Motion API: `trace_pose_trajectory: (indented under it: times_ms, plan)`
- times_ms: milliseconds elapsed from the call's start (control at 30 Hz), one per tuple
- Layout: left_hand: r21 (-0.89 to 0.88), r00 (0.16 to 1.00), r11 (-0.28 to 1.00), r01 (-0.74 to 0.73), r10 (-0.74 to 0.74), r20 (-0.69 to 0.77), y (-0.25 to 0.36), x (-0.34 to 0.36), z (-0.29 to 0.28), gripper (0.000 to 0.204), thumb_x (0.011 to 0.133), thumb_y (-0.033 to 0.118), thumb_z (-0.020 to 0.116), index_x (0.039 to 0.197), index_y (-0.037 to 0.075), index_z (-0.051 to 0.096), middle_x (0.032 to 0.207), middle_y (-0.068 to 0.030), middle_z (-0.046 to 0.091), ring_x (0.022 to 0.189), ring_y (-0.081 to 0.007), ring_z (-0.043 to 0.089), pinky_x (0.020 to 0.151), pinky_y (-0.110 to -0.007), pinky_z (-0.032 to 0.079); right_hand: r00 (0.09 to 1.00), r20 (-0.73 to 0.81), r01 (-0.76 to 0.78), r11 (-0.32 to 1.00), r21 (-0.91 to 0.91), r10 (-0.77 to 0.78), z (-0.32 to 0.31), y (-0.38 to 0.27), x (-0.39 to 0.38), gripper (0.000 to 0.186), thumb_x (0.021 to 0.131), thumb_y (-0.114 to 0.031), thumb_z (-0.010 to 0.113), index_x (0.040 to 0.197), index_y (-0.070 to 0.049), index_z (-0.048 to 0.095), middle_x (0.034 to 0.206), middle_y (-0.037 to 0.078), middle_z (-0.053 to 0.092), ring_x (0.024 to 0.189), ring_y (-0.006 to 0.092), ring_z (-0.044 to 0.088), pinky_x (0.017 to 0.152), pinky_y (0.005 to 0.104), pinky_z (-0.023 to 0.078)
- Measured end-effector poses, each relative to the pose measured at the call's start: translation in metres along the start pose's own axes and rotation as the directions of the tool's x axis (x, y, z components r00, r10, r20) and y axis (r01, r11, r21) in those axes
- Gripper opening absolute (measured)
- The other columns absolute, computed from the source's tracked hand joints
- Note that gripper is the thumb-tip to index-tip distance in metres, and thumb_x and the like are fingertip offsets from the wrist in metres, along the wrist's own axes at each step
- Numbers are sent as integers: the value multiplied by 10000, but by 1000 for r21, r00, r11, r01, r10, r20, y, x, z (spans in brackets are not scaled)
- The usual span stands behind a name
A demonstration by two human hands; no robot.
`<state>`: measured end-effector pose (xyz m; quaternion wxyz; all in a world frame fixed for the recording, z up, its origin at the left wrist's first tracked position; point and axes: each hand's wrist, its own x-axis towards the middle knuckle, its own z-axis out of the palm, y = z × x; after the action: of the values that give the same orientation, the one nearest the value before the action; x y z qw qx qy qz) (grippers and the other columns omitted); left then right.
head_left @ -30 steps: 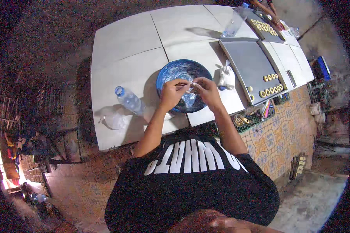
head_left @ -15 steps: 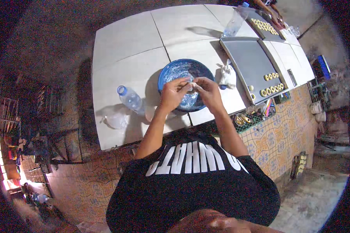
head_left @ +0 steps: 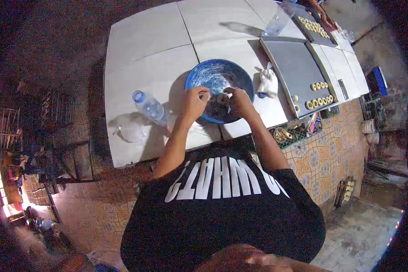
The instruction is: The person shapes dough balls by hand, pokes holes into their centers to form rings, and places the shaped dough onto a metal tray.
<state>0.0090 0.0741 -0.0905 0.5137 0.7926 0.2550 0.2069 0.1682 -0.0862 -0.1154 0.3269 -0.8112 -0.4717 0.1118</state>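
Both my hands are over a round blue basin (head_left: pixel 248 78), its inside smeared with a white, floury coating. My left hand (head_left: pixel 196 103) is at the near left of the basin, fingers curled and thumb pressed to them; what lies in them, if anything, is too small to name. A short gap away, my right hand (head_left: pixel 241 103) hangs over the near right side with its fingers bent together. Their tips are partly hidden, so any thing in them cannot be made out. Between the hands, a pale patch shows low in the basin, blurred.
An open clear bottle (head_left: pixel 149 108) and a clear plastic bag (head_left: pixel 132 133) are left of the basin. To its right sit a knotted white bag (head_left: pixel 268 83) and a grey baking tray (head_left: pixel 291 59) with several dough rings (head_left: pixel 319 102). Another person's hand (head_left: pixel 329 22) is beside a farther tray (head_left: pixel 313 37).
My hands have come apart; half a second ago their fingertips met around a small pale piece over the basin. The whole view has shifted slightly.
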Motion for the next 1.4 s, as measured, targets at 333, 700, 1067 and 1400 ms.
trace_pose_trajectory:
  times_ms: [333, 700, 1067, 1400]
  plan:
    - [37, 996, 997, -67, 69, -49, 2, -6, -2, 184, 934, 148, 709, 1011, -16, 747, 989, -181, 760, 921, -305, 751, 849, -397, 569, 984, 167, 107, 959, -263, -64, 33, 17, 14, 331, 872, -125, 639, 1200, -94, 668, 1111, 253, 667, 1028, 441, 657, 882, 511, 531]
    - [2, 998, 999, -49, 49, -26, -5, -6, -6, 176, 928, 137, 715, 1008, -17, 748, 969, -190, 762, 922, -291, 756, 825, -381, 576, 990, 144, 42, 979, -201, -13, -17, -7, -2, 312, 805, -159, 759, 1069, -18, 670, 1043, 265, 677, 1039, 462, 654, 839, 520, 528]
    - [11, 993, 994, -110, 111, -49, -8, -2, -1, 152, 910, 124, 725, 984, -8, 746, 947, -157, 766, 891, -278, 755, 848, -373, 577, 978, 123, 180, 977, -114, -166, 16, 7, 19, 313, 800, -89, 704, 1103, -17, 678, 1104, 276, 668, 1027, 442, 669, 870, 500, 533]
    - [49, 996, 996, -68, 71, -51, -8, -11, -6, 183, 935, 145, 719, 1019, -16, 742, 992, -177, 762, 940, -300, 753, 848, -381, 575, 955, 288, 112, 984, -139, -68, -12, -15, 12, 293, 794, -147, 774, 1073, -79, 719, 1092, 222, 669, 1073, 433, 636, 912, 501, 518]
